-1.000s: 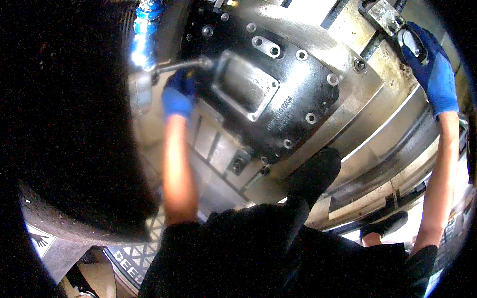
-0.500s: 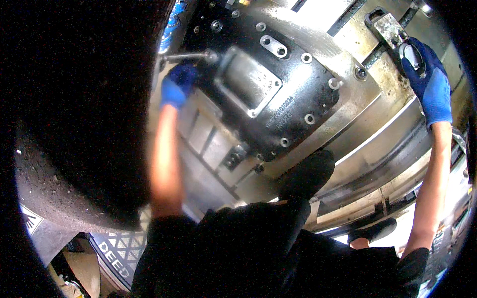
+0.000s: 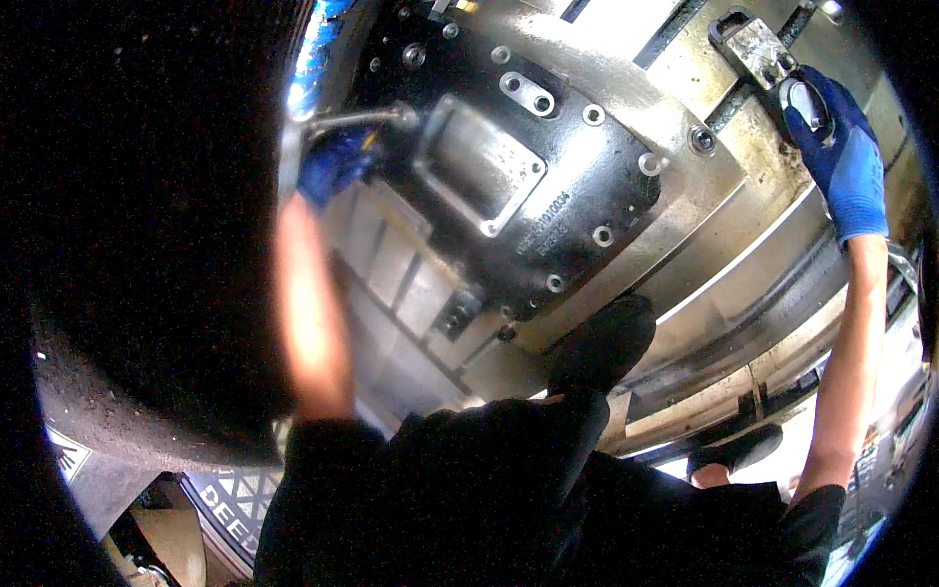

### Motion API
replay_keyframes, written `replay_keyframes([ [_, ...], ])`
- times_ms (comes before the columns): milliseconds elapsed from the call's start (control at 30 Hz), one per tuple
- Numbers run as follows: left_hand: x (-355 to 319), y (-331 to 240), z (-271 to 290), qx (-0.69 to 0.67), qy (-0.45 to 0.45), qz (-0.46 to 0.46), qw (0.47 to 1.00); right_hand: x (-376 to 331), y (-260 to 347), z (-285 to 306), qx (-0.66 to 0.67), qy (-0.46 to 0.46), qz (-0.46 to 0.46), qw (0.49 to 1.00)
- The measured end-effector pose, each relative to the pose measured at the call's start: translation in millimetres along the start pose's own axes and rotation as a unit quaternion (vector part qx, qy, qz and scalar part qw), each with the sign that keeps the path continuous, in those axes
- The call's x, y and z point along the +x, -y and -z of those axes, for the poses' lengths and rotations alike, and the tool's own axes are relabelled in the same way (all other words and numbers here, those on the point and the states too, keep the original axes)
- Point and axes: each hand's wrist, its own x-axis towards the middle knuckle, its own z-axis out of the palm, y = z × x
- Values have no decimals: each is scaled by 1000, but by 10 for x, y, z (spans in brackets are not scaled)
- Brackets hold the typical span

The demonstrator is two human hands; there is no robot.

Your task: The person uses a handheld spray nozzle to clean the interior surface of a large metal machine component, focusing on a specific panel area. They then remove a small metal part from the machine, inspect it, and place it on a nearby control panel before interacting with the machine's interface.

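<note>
Apparently the metal bar (image 3: 357, 119) marks where work is under way; it slants across the upper left of the view, its knobbed end over the left edge of the black plate (image 3: 577, 181), and the left hand (image 3: 337, 164), in a blue glove, lies just below it; the left grip is blurred, so I cannot tell whether it holds the bar or is apart from it. On the plate, the silver rings (image 3: 593, 115) and the two-hole link (image 3: 526, 93) look seated, which I would count as done; the rectangular recess (image 3: 474, 161) has a bright rim with small holes at some corners. Whether anything is tightened, and so how much is left at the bar, does not show. Well apart at upper right, the right hand (image 3: 846, 147) has its grip closed about the silver oval piece (image 3: 804, 103), at the near end of the slotted block (image 3: 758, 44); nothing there tells whether that part is finished. Farther out lie the slotted steel bed (image 3: 748, 88), a small dark block (image 3: 460, 313) below the plate, a blue-and-silver hose (image 3: 318, 49) and a dark curved mass (image 3: 147, 245) filling the left.
</note>
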Motion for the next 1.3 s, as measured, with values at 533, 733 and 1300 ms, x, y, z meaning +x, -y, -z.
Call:
replay_keyframes([
  [533, 360, 808, 589, 170, 0, -155, 973, 9, -9, -86, 16, -8, -5, 1000],
  [733, 275, 625, 220, -224, -37, -61, 972, 7, -4, -46, 14, -10, -5, 1000],
  [1300, 175, 409, 145, 161, -110, -163, 967, 12, -53, -86, 11, -22, 8, 1000],
])
